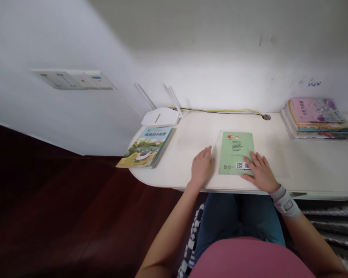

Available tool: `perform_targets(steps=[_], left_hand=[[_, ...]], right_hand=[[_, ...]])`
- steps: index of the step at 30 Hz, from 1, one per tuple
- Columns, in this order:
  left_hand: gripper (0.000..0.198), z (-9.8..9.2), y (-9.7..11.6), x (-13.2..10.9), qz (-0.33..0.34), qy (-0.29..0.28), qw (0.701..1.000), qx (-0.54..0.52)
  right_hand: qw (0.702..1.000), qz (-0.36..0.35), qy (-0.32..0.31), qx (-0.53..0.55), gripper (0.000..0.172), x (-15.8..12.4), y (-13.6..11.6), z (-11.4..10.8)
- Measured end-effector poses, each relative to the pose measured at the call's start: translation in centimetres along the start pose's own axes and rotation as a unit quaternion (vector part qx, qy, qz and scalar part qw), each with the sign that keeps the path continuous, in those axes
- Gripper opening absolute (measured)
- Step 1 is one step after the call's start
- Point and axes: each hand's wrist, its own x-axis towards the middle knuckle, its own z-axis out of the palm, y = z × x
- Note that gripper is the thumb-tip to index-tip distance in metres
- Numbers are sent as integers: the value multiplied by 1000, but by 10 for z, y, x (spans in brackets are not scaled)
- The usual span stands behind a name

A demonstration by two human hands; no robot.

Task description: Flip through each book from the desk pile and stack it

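Observation:
A thin green booklet [236, 148] lies back cover up on the white desk [292, 158], a QR code at its near edge. My right hand [258, 172] lies flat on the booklet's near right corner, fingers stretched out. My left hand [201, 166] rests flat on the desk just left of the booklet, fingers together and extended, close to its left edge. A white band wraps my right wrist.
A picture book [146, 147] lies at the desk's left end, partly over the edge. A white router [161, 116] with antennas stands behind it, a yellow cable along the wall. A stack of books [316, 117] sits at the far right. Dark wooden floor lies left.

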Motion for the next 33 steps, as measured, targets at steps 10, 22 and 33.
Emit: perform_targets(steps=[10,22,33], left_hand=[[43,0,1,0,-37,30,998,-45],[46,-3,7,3,102,-45,994,-21],[64,4,0,-17,59,-68,993,70]], right_hand=[[994,-72,11,-81,58,3,-3,-3],[996,-87,4,-18,59,-1,7,-7],[996,-86,-21,-2,62,-2,11,-4]])
